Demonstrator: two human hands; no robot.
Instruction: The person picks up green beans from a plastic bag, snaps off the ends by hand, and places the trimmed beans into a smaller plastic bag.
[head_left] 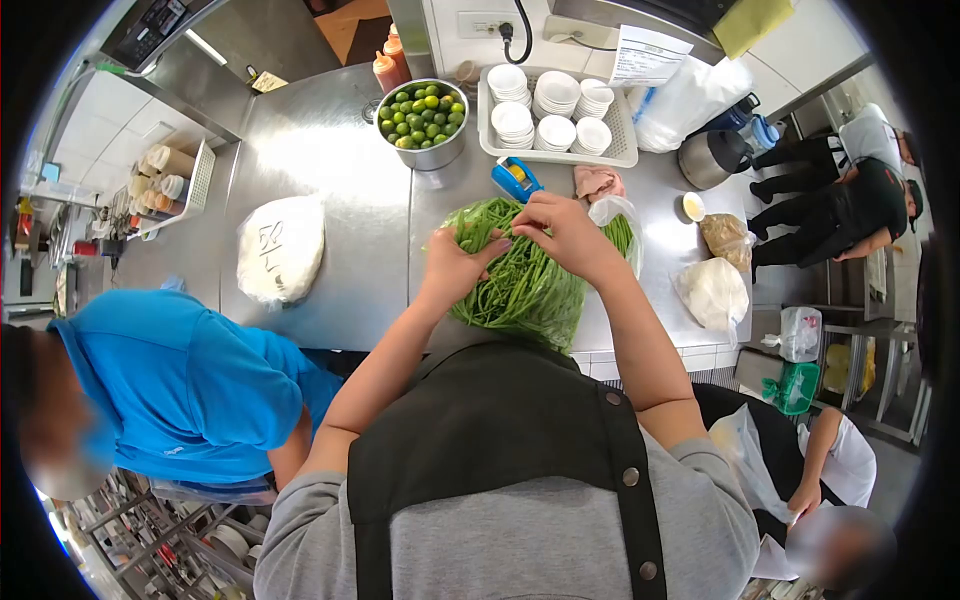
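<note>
A heap of long green beans (515, 285) lies in an open clear plastic bag on the steel counter in front of me. My left hand (460, 264) is over the left side of the heap, its fingers curled in toward the thumb. Just above the beans, my right hand (562, 236) is closed in a pinch. Whatever either hand holds is too small or hidden to name. Beyond my fingertips stands a blue tape dispenser (517, 178). Right of my right wrist, a second clear bag with green beans (619, 236) is partly visible.
A steel pot of green citrus fruit (424, 118) and a tray (625, 148) of stacked white cups stand at the back. A white bagged bundle (281, 248) lies left. Right are a bagged white mass (712, 293) and a kettle (712, 158). People stand on both sides.
</note>
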